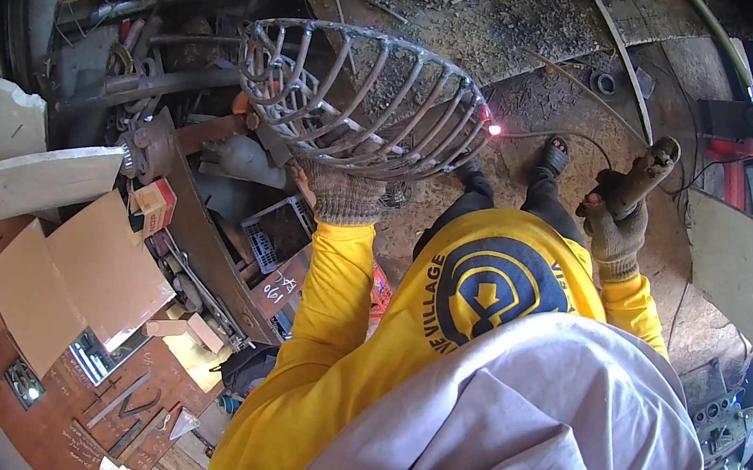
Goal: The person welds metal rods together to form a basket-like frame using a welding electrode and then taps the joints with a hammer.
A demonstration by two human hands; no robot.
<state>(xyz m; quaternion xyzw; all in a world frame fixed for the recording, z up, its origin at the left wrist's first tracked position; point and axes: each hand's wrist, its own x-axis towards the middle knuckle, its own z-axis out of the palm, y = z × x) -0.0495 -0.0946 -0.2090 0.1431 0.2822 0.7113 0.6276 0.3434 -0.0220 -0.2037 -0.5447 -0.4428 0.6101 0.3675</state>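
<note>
An oval basket-like frame of bent, welded metal rods [385, 82] is held up in front of me. My left hand [344, 195], in a brown knit glove, grips its underside, with most of the fingers hidden behind the bars. A small spot glows pink-red at the frame's right end [493, 129]. Off to the right, apart from the frame, my right hand [615, 234], gloved too, is closed around a thick brown welding electrode holder [643, 178] that points up and away. A thin curved line runs between the glowing end and the holder; I cannot tell whether it is rod or cable.
A grit-covered board [527, 27] with metal rods lies ahead. On the left are a bench vise [150, 146], scrap metal, a flattened cardboard box [82, 268] and a brown worktop [67, 418] with hand tools. My sandalled foot [553, 158] stands on the floor. A pale sheet [742, 274] leans at right.
</note>
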